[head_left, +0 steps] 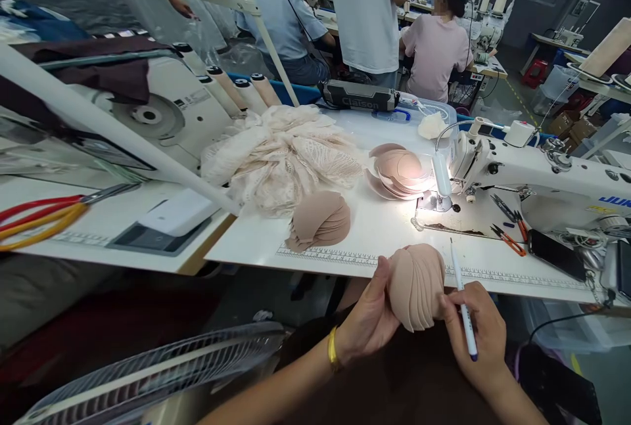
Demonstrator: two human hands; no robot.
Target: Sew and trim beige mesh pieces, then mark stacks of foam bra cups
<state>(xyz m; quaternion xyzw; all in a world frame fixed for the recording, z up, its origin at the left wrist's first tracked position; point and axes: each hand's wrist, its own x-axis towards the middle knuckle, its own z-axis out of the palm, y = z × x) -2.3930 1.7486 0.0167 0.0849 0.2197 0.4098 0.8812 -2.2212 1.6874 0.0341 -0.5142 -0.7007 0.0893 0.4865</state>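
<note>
Just at the front edge of the white sewing table point(256, 246), the left hand point(372, 321), wrist tilted up, clasps a fanned stack of beige fabric cup pieces point(417, 288) with its thumb along the left side, while the half-curled right hand point(477, 326) holds a white marker pen point(465, 310) slanting upward, its fingertips at the stack's right edge. Beyond the printed ruler strip point(328, 256), white tabletop separates a second stack point(323, 218) from the lit sewing machine point(542, 156), lettered "JUK" before the frame cuts it; farther back sits a black case point(362, 96) marked "Claison".
</note>
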